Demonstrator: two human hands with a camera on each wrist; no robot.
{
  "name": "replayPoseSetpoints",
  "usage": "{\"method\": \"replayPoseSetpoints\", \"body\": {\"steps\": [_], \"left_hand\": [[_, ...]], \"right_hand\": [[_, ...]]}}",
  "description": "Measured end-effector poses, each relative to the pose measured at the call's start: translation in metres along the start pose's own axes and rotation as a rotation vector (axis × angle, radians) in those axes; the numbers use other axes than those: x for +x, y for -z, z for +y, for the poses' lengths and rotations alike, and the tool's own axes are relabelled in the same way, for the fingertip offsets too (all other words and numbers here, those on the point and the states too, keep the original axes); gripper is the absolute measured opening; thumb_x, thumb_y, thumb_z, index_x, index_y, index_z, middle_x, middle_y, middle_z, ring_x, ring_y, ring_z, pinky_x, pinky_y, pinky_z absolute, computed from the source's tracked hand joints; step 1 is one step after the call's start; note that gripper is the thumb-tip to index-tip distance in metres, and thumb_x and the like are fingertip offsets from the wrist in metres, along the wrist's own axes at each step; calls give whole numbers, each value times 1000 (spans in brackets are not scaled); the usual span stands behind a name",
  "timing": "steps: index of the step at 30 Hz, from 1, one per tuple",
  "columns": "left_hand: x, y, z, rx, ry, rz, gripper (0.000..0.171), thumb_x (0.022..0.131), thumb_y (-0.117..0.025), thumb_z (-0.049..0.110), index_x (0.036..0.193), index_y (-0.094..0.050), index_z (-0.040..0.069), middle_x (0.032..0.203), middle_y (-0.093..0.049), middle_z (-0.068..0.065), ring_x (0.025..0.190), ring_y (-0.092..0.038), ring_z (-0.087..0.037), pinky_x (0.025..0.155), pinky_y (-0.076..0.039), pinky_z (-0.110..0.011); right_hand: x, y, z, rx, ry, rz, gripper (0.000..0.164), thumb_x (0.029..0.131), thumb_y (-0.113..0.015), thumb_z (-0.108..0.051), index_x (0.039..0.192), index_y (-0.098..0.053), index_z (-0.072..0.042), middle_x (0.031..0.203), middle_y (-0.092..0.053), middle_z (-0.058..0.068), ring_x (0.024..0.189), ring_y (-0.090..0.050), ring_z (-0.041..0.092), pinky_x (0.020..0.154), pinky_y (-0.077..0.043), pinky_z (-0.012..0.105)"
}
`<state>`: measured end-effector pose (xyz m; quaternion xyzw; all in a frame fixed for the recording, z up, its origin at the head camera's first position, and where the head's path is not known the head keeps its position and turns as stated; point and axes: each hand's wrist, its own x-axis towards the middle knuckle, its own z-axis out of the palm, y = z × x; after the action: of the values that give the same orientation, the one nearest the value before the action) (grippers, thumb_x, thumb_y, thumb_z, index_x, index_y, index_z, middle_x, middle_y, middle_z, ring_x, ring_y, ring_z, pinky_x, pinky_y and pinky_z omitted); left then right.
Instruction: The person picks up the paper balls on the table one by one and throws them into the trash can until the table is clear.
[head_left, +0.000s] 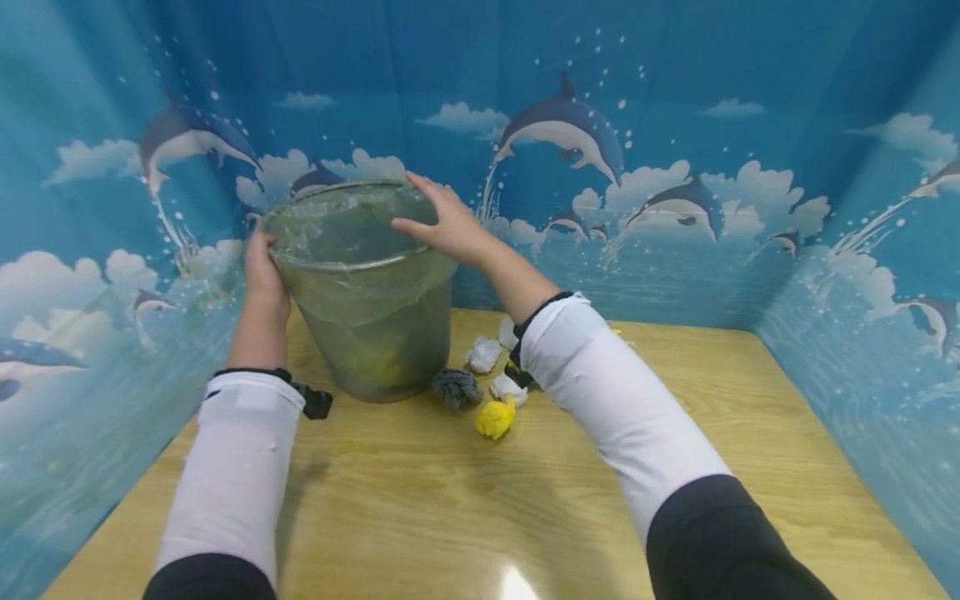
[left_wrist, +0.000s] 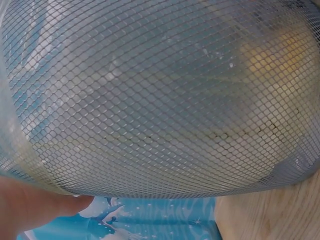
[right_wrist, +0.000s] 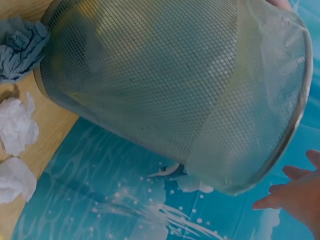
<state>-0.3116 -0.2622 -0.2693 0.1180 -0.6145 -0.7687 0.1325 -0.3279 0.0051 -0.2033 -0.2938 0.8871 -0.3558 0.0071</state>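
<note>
A wire-mesh wastebasket (head_left: 375,333) with a thin translucent liner (head_left: 337,292) folded over its rim stands on the table at the back left. My left hand (head_left: 266,279) holds the basket's rim at its left side; in the left wrist view the thumb (left_wrist: 45,207) lies against the outside, and the other fingers are mostly hidden. My right hand (head_left: 450,221) is at the right side of the rim with its fingers spread. In the right wrist view that hand (right_wrist: 295,197) appears apart from the rim. Something yellowish shows dimly through the mesh near the bottom.
Beside the basket's base lie crumpled pieces: a dark grey one (head_left: 456,389), a yellow one (head_left: 495,418) and several white ones (head_left: 483,355), partly behind my right forearm. A dolphin-print curtain (head_left: 675,250) surrounds the wooden table (head_left: 420,500).
</note>
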Motion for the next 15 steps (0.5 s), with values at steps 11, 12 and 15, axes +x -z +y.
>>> {"method": "replayPoseSetpoints", "body": {"steps": [11, 12, 15], "left_hand": [[1, 0, 0, 18, 18, 0, 67, 95, -27, 37, 156, 2, 33, 160, 20, 16, 146, 18, -5, 114, -8, -27], [1, 0, 0, 20, 25, 3, 68, 95, -27, 37, 156, 2, 33, 160, 20, 16, 146, 19, -5, 115, -7, -28], [1, 1, -1, 13, 40, 7, 68, 94, -27, 37, 155, 3, 34, 159, 22, 16, 146, 20, -6, 115, -7, -28]], "right_hand": [[-20, 27, 13, -28, 7, 14, 80, 94, -56, -50, 155, -7, -37, 164, 2, -8, 150, 11, 18, 119, -3, 53], [-23, 29, 14, -34, 10, 15, 80, 93, -56, -50, 155, -7, -38, 164, 2, -8, 150, 10, 18, 119, -3, 54], [-30, 35, 17, -52, 19, 12, 81, 93, -56, -50, 156, -6, -37, 164, 3, -8, 150, 10, 18, 118, -3, 54]]}}
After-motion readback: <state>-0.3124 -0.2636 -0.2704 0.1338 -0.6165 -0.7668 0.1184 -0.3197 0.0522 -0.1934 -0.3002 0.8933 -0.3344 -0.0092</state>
